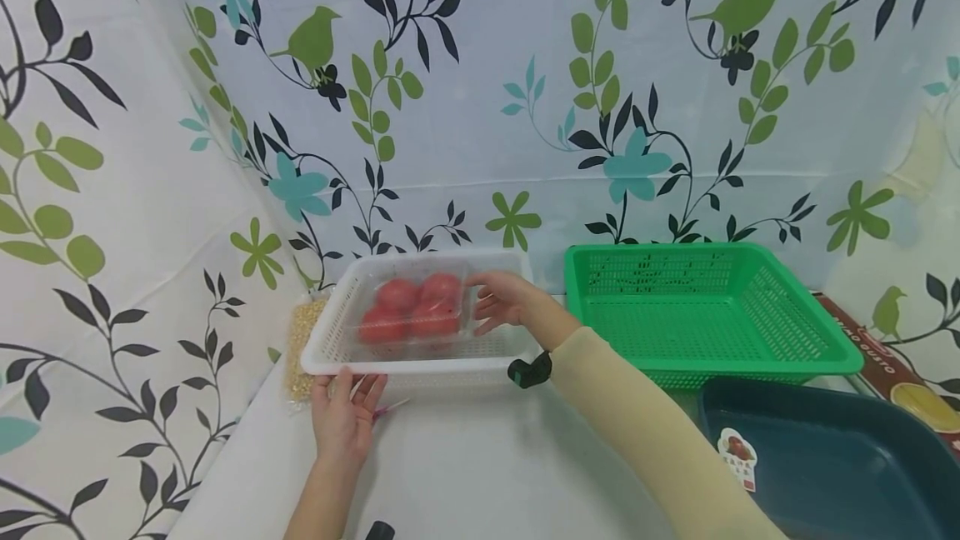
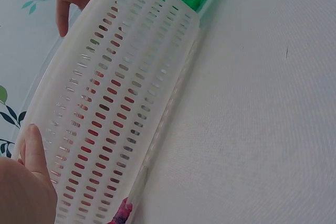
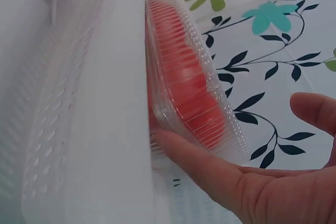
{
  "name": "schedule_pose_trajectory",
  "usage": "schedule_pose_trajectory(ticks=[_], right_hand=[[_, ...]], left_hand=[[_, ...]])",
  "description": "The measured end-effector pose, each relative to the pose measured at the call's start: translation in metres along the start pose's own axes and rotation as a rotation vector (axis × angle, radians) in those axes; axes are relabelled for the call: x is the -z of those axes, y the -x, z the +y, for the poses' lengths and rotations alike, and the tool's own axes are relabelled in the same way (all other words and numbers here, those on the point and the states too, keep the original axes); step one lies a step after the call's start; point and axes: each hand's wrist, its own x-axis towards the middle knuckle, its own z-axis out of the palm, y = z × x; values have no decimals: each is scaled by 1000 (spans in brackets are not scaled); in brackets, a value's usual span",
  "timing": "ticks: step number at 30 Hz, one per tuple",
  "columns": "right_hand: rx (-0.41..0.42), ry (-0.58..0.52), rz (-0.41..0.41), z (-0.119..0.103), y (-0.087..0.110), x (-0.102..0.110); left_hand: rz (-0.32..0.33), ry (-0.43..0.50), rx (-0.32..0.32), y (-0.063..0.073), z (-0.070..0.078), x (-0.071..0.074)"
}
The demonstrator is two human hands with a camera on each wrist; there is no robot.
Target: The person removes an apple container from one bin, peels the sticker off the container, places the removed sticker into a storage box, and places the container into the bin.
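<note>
A clear plastic box of red tomatoes (image 1: 411, 307) sits inside a white perforated basket (image 1: 420, 367), tilted against its back in the right wrist view. My right hand (image 1: 504, 300) is over the basket at the box's right end, its fingers spread and thumb apart, a fingertip right at the box's edge. At the front left, my left hand (image 1: 343, 417) touches the basket's rim from outside, with fingertips at the lip. In the left wrist view, one straight finger (image 2: 34, 150) lies along the slotted wall. A lollipop (image 2: 122, 212) with a pink wrapper lies by the basket's front.
A bag of yellow grains (image 1: 302, 342) lies left of the white basket. To the right stand a green basket (image 1: 750, 255) and, nearer, a dark blue tray (image 1: 810, 448) with a sticker. A brown-red package (image 1: 873, 361) is behind them. Patterned cloth hangs at the back and left.
</note>
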Motion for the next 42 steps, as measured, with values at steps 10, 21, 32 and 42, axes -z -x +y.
schedule_pose_trajectory(ticks=[10, 21, 32, 42], right_hand=[[-7, 23, -33, 11, -8, 6], [18, -12, -21, 0, 0, 13], [72, 31, -38, -10, 29, 27], [102, 80, -73, -1, 65, 45]], left_hand=[[-4, -36, 1, 1, 0, 2], [0, -7, 14, 2, 1, 0], [-23, -3, 19, 2, 1, -2], [-12, 14, 40, 2, 3, -1]])
